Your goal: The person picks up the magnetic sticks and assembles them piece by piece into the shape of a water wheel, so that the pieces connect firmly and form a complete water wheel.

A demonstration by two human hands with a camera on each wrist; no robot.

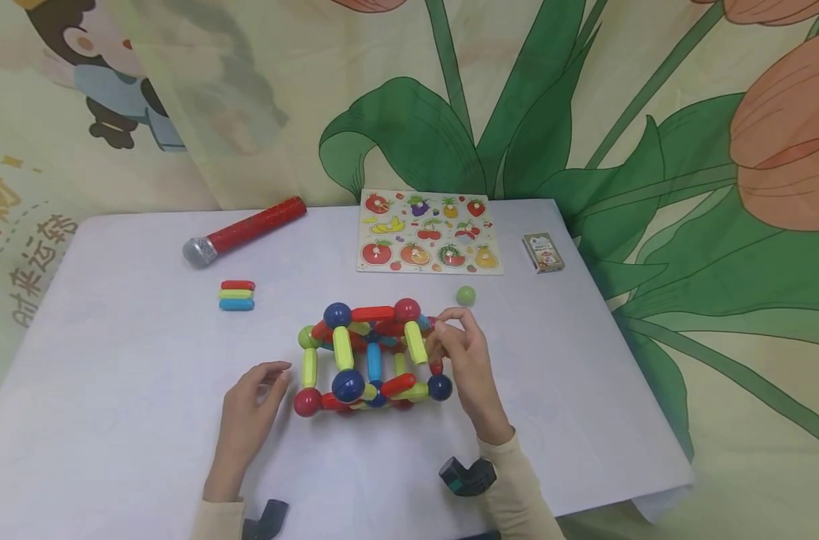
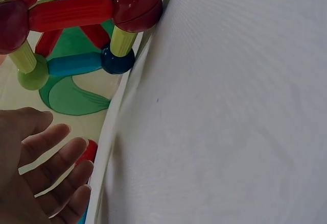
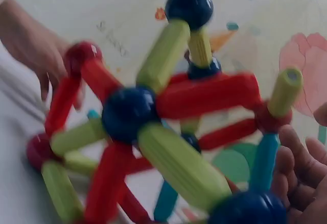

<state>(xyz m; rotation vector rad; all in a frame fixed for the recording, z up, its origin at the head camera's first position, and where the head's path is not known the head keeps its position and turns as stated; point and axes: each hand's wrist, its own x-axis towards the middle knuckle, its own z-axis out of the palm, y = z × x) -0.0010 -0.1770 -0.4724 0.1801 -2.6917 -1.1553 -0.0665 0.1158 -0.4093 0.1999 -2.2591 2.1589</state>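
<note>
A frame built of coloured rods and balls (image 1: 374, 362) stands on the table between both hands. Its rods are red, yellow-green and blue. A yellow-green rod (image 1: 415, 343) slants down from the upper right red ball (image 1: 407, 310), its lower end free; a red rod (image 1: 399, 385) also has a free end. The right hand (image 1: 469, 367) is at the frame's right side, its fingers bent close by the blue rod (image 3: 263, 157), thumb apart from them. To the left, the left hand (image 1: 250, 409) hovers beside the frame with loosely bent fingers, holding nothing.
Three short rods (image 1: 237, 295) lie at the left, below a red microphone-like tube (image 1: 247, 231). A fruit picture board (image 1: 430, 232) lies at the back, a small card box (image 1: 543, 252) to its right. A green ball (image 1: 466, 295) sits behind the right hand.
</note>
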